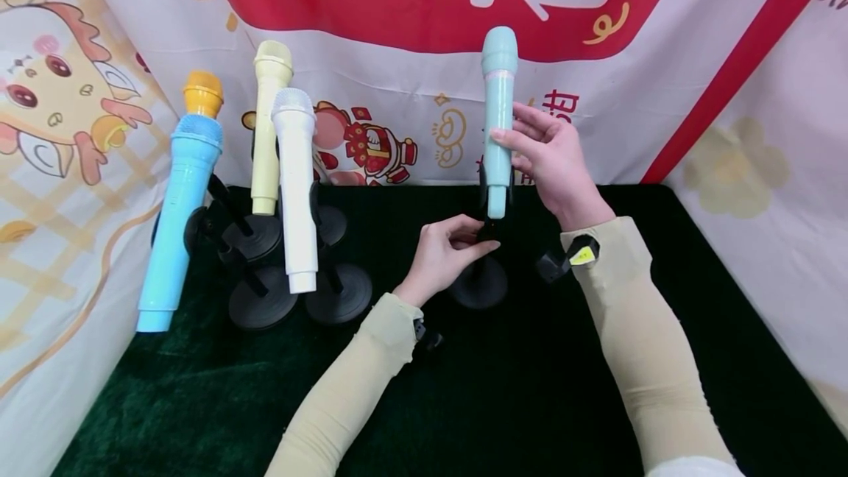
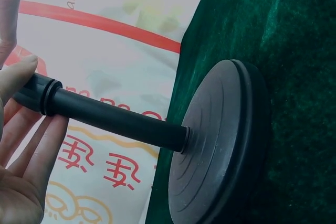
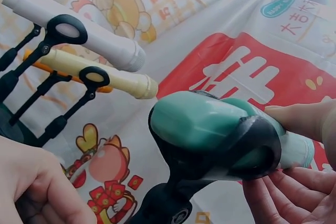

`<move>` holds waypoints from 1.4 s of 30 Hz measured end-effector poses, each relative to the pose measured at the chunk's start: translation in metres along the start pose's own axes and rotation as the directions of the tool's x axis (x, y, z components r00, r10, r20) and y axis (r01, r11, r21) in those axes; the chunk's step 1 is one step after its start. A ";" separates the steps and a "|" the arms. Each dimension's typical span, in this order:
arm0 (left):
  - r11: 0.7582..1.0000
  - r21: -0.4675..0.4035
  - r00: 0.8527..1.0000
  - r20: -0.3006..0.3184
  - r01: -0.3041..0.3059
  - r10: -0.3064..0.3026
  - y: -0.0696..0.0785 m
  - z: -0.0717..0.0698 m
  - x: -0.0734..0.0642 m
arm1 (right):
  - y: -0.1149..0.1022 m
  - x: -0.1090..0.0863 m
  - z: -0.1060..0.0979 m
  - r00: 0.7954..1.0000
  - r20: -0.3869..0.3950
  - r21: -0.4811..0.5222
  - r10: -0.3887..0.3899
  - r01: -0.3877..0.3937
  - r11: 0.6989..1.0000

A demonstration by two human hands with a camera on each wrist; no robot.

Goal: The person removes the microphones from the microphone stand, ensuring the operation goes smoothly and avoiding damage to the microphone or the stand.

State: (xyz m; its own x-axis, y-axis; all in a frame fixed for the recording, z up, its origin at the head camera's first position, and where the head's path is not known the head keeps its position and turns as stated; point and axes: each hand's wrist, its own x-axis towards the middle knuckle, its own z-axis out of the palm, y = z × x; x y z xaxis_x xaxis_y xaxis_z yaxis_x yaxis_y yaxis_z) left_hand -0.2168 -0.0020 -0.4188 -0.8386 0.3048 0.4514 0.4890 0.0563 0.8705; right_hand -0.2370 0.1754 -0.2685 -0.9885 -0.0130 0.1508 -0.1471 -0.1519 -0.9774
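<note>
A mint-green microphone (image 1: 500,105) stands nearly upright in the black clip (image 3: 210,156) of a desk stand. My right hand (image 1: 556,160) holds its body from the right, thumb on one side and fingertips on the other. Lower down, my left hand (image 1: 440,252) pinches the stand between thumb and fingers. The left wrist view shows that grip around the dark collar (image 2: 44,95) at the top of the stem (image 2: 115,118), above the round ridged base (image 2: 210,145). In the head view, the left fingers partly hide the stem.
To the left, a blue microphone (image 1: 182,219), a white one (image 1: 296,197), a pale yellow one (image 1: 267,138) and an orange one (image 1: 203,94) lean in black stands on dark green cloth (image 1: 503,396). Printed fabric (image 1: 411,50) hangs close behind.
</note>
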 end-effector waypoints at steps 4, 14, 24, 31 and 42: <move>1.000 -0.002 1.000 0.010 -0.003 0.003 0.000 0.000 0.000 | -0.001 0.001 0.001 1.000 -0.001 -0.012 0.004 -0.004 1.000; 1.000 0.006 1.000 0.013 0.005 -0.005 -0.001 -0.002 -0.001 | -0.002 0.002 0.002 1.000 -0.026 0.002 0.006 -0.006 1.000; 1.000 0.004 1.000 0.009 0.012 -0.012 0.000 -0.004 -0.001 | -0.001 0.002 0.004 0.997 -0.071 -0.005 -0.008 0.008 1.000; 1.000 -0.002 1.000 0.015 0.020 -0.020 -0.001 -0.004 -0.002 | -0.003 0.004 0.005 0.995 -0.098 0.008 -0.034 0.035 0.999; 0.998 0.000 0.998 0.021 0.061 -0.061 0.000 -0.002 -0.002 | -0.019 0.016 -0.002 0.976 -0.203 0.179 -0.077 0.114 0.977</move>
State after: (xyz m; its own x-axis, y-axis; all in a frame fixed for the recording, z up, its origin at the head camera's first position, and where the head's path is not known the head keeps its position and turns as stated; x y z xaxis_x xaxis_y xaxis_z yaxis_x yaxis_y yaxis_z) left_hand -0.2153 -0.0044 -0.4198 -0.8618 0.3203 0.3932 0.4368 0.0748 0.8964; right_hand -0.2503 0.1802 -0.2478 -0.9608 0.1997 0.1923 -0.2503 -0.3267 -0.9114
